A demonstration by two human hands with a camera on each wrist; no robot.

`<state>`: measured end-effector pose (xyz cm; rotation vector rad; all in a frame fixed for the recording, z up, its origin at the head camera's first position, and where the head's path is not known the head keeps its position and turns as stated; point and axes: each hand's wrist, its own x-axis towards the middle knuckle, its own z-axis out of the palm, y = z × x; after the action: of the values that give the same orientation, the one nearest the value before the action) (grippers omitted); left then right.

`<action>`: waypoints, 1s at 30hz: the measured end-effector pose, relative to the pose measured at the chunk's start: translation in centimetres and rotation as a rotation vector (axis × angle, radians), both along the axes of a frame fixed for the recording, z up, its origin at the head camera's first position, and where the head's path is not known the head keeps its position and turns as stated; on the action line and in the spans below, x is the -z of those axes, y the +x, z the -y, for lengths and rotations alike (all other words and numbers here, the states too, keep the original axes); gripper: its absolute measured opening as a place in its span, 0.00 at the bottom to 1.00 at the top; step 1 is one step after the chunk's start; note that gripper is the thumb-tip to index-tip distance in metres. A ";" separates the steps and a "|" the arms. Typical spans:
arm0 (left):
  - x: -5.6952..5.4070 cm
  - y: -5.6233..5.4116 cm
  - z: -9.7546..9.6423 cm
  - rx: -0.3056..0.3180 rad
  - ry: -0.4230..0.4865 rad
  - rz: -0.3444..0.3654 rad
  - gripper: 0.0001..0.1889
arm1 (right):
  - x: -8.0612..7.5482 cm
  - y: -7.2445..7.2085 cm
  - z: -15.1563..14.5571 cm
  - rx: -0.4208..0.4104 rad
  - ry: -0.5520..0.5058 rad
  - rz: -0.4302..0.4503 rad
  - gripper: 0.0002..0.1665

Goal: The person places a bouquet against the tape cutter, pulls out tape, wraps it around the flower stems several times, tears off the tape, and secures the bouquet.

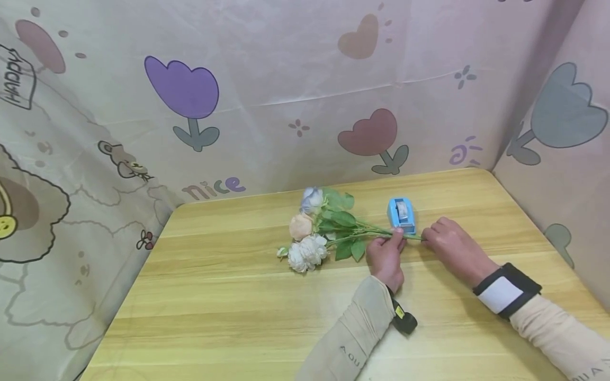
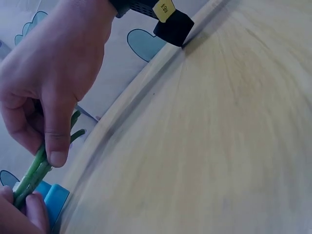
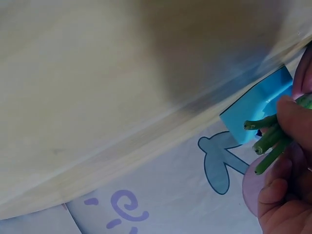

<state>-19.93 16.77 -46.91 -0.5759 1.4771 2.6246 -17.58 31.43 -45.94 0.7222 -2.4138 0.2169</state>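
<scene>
A bunch of flowers lies across the table, with a white bloom (image 1: 307, 253), a peach bloom (image 1: 301, 226) and a pale blue bloom (image 1: 312, 199) at its left end. My left hand (image 1: 387, 260) pinches the gathered green stems (image 2: 33, 178) between thumb and fingers. Farther along, near the cut ends, my right hand (image 1: 450, 244) grips the same stems. Several stem ends (image 3: 267, 140) poke out past the right thumb in the right wrist view. Just behind the left hand stands a blue tape dispenser (image 1: 402, 211) with a roll of clear tape.
The wooden table (image 1: 214, 296) meets a printed cloth backdrop (image 1: 267, 106) along its back edge. More of the cloth hangs at the left and right sides. Both wrists carry black straps, the right one with a white patch (image 1: 500, 295).
</scene>
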 end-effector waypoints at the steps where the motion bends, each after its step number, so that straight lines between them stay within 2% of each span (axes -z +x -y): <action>1: 0.0 0.0 0.0 0.002 0.002 0.003 0.07 | 0.0 0.0 0.0 -0.001 0.001 -0.002 0.13; 9: 0.4 -0.3 0.1 0.015 0.046 -0.037 0.09 | 0.1 -0.1 0.0 0.001 -0.020 0.009 0.12; 13: 0.6 -0.3 0.1 0.031 0.043 -0.058 0.09 | -0.3 0.0 0.1 0.027 -0.024 0.070 0.12; 16: 0.7 -0.3 0.1 0.044 0.037 -0.068 0.08 | -1.2 -0.1 0.0 0.063 -0.042 0.211 0.09; 20: 0.6 -0.4 0.1 0.055 0.037 -0.079 0.07 | -2.6 -0.5 -0.3 0.107 -0.103 0.475 0.05; 23: 0.7 -0.5 0.2 0.057 0.034 -0.091 0.08 | -3.1 -1.2 -0.6 0.091 -0.151 0.640 0.09; 27: 0.7 -0.5 0.2 0.063 0.034 -0.092 0.08 | -3.0 -1.9 -1.1 0.053 -0.183 0.760 0.12; 30: 0.8 -0.5 0.3 0.073 0.036 -0.091 0.08 | -2.8 -2.0 -1.3 0.045 -0.191 0.778 0.11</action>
<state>-20.46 16.49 -47.70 -0.3960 1.4428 2.6476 -19.59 32.76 -43.12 0.5541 -3.0637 0.8257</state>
